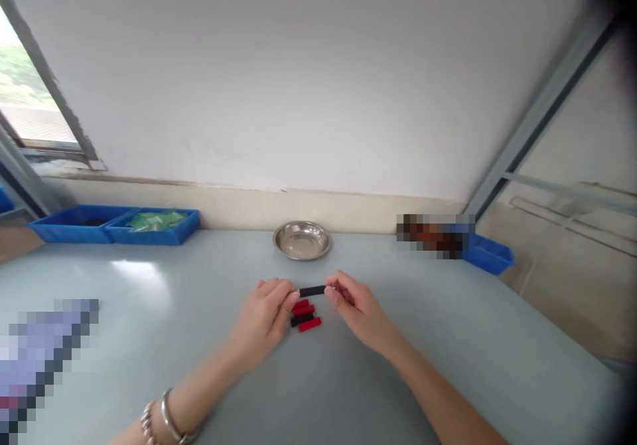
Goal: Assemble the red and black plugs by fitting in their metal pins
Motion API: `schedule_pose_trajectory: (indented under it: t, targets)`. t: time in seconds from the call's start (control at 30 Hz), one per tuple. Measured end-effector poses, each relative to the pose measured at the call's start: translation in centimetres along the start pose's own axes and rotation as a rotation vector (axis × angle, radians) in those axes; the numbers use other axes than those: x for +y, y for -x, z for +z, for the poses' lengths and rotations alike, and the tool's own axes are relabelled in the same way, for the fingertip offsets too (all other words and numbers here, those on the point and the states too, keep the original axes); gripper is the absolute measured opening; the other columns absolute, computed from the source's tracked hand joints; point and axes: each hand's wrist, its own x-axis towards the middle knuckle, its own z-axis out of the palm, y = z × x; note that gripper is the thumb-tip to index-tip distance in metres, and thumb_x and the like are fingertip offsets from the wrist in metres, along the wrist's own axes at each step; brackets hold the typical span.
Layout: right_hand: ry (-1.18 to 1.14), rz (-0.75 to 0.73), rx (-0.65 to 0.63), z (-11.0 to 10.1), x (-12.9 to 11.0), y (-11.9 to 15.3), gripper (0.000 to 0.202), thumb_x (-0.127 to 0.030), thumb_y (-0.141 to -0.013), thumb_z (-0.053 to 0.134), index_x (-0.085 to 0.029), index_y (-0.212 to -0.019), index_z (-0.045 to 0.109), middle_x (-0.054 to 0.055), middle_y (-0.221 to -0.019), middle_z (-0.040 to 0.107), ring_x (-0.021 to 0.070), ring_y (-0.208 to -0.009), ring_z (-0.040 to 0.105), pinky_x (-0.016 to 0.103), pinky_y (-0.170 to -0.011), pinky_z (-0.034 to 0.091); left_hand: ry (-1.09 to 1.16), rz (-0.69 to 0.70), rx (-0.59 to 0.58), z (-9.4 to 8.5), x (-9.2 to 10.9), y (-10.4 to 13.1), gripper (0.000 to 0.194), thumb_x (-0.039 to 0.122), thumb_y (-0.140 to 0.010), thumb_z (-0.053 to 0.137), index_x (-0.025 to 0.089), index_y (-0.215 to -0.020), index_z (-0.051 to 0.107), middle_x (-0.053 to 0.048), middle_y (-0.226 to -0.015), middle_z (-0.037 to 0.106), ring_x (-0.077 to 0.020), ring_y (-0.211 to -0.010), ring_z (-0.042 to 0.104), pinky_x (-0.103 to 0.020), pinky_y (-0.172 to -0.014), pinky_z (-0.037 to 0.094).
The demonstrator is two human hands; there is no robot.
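A short black rod [312, 291] is stretched between my two hands, just above the table. My left hand [271, 306] pinches its left end, and my right hand [351, 299] pinches the right end, fingers closed on both sides. Below the rod, on the table, lies a small row of similar pieces: a red rod [310, 325] nearest me, a black rod [302, 319] behind it, and further red rods [304, 310] beyond. The fingers of my left hand partly hide the left ends of this row. What kind of part the rods are, I cannot tell.
A round metal dish [302, 241] stands by the wall behind my hands. Two blue trays [149, 234] sit at the back left, one with green plastic bags [155, 221]. Another blue bin [490, 254] is at the back right. Blurred-out items lie at left and right on the grey table [199, 286].
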Motion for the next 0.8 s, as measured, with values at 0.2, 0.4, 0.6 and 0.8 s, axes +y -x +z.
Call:
schedule_pose_trajectory:
  t: [0.2,0.4,0.6,0.8]
  targets:
    - [0.046,-0.024,-0.003,0.07,0.14,-0.14,0.04,-0.044,-0.089,0.027,-0.018,-0.06,0.036,-0.003,-0.056,0.033,0.0096,-0.053,0.031,0.021,-0.05,0.027,-0.002,0.016,-0.004,-0.1,0.2,0.0,0.034,0.031,-0.09,0.024,0.019,-0.067,0.045,-0.002,-0.065,0.053,-0.0147,-0.061,0.045,-0.03,-0.062,0.036]
    - [0.036,-0.041,0.014,0.06,0.04,-0.05,0.03,-0.038,-0.088,0.032,-0.018,-0.066,0.039,-0.004,-0.057,0.032,0.0096,-0.054,0.03,0.02,-0.051,0.027,0.007,0.017,0.006,-0.23,0.35,-0.04,0.033,0.031,-0.089,0.024,0.019,-0.066,0.045,-0.002,-0.064,0.053,-0.015,-0.063,0.046,-0.029,-0.063,0.036]
    - [0.101,-0.113,0.05,-0.08,0.07,0.11,0.022,-0.035,-0.088,0.035,-0.019,-0.077,0.046,-0.004,-0.057,0.034,0.0098,-0.053,0.033,0.021,-0.052,0.029,0.052,-0.051,0.013,-0.44,0.56,-0.17,0.038,0.036,-0.09,0.023,0.019,-0.064,0.045,-0.001,-0.061,0.052,-0.0148,-0.059,0.046,-0.028,-0.061,0.037]
    - [0.18,-0.211,0.103,-0.04,0.22,0.0,0.02,-0.031,-0.088,0.038,-0.018,-0.081,0.052,-0.001,-0.065,0.048,0.0109,-0.059,0.044,0.021,-0.057,0.034,0.214,-0.168,-0.035,-0.67,1.02,-0.27,0.045,0.041,-0.088,0.024,0.018,-0.054,0.041,0.002,-0.05,0.046,-0.0122,-0.051,0.043,-0.024,-0.055,0.036]
